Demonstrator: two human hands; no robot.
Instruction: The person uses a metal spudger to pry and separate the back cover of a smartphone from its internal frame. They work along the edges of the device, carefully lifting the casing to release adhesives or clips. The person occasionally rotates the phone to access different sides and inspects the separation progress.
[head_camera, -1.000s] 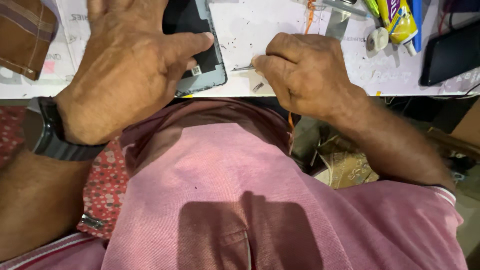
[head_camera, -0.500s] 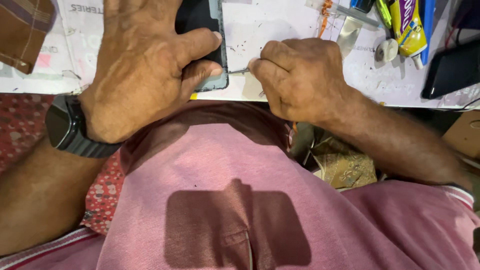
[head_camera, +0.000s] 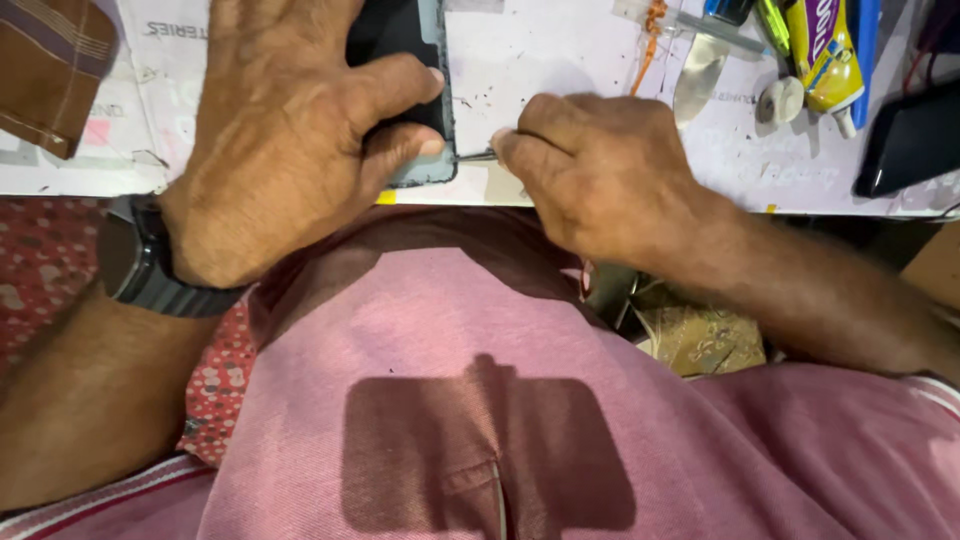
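At the far left a brown striped cloth (head_camera: 45, 70) lies on the white paper-covered surface (head_camera: 560, 60). The left hand (head_camera: 290, 150), with a black wristwatch (head_camera: 150, 265) on its wrist, presses down over a dark flat phone with a grey frame (head_camera: 425, 100), thumb and forefinger clenched on its near right corner at the surface's front edge. Just to the right, the right hand (head_camera: 600, 165) pinches a thin metal tool (head_camera: 475, 156) in a tight grip, the tip touching the phone's lower right edge. Further right lie an orange cord (head_camera: 650, 40), a shiny metal strip (head_camera: 700, 70), a yellow tube with a white cap (head_camera: 825, 60) and, at the far right, a second black phone (head_camera: 910, 140).
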